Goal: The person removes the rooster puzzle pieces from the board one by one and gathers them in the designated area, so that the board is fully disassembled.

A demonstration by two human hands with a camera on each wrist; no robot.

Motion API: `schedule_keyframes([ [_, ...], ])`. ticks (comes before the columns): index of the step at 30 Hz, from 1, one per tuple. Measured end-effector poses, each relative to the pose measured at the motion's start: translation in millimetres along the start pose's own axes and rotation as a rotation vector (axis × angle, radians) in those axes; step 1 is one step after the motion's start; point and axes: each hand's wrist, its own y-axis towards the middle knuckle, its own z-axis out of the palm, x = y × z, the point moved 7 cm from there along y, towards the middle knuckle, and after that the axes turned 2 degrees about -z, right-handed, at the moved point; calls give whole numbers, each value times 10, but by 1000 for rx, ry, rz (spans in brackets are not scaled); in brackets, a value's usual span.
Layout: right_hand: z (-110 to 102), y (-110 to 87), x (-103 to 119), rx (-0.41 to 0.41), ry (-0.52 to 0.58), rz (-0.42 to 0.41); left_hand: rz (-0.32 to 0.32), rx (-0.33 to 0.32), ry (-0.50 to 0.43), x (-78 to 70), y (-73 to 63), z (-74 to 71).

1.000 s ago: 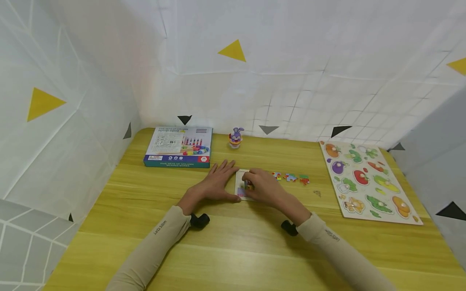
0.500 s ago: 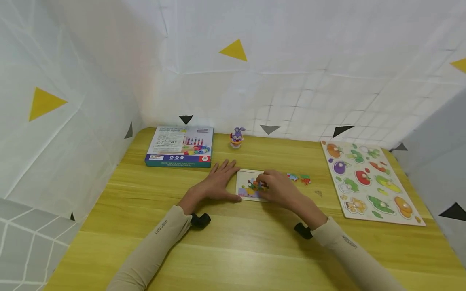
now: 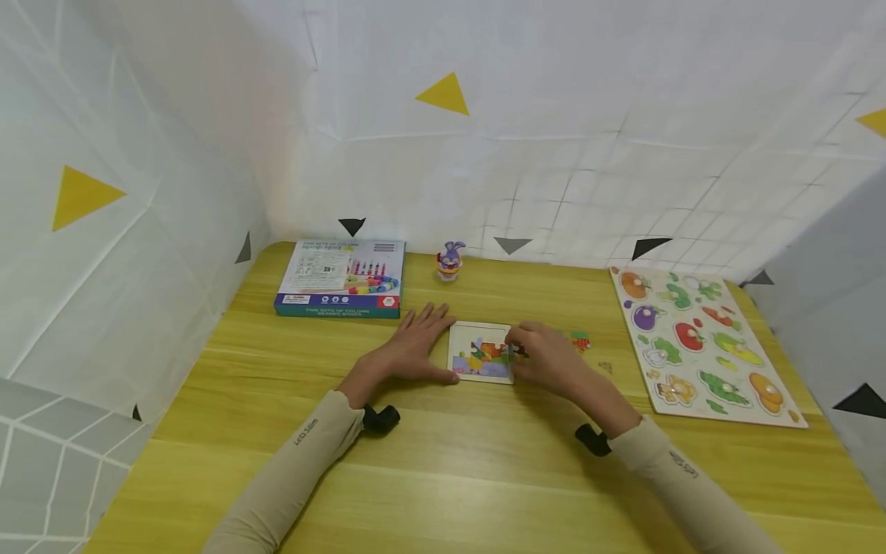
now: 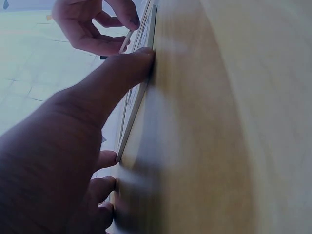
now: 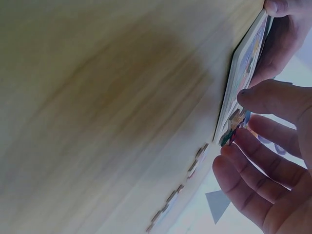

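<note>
A small square puzzle tray [image 3: 479,332] lies on the table, its upper part bare and colourful joined pieces [image 3: 484,358] along its lower part. My left hand [image 3: 407,350] rests flat at its left side, fingers spread, thumb on the lower left corner. At the tray's right edge, my right hand [image 3: 548,358] pinches a jigsaw piece [image 5: 235,127] between thumb and fingers, tilted close over the tray in the right wrist view. Loose jigsaw pieces [image 3: 580,340] lie on the table just right of that hand, which partly covers them.
At the back left lies a boxed bead set [image 3: 339,281]. A purple rabbit figure [image 3: 450,261] stands behind the tray. To the right is a large vegetable peg board [image 3: 699,362]. A white patterned sheet [image 3: 554,115] hangs behind the table [image 3: 443,477].
My right hand has moved right, from over the tray to its right edge, uncovering more of the picture and covering some loose pieces. The left hand has stayed put.
</note>
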Motion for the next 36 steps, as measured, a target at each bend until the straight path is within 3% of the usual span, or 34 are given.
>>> schedule_keyframes([
  [20,-35,-109,-193,20,-19,52,1,2,-6,4,1,4],
  [36,-13,-99,-187,17,-28,63,2,2,-17,3,-6,2],
])
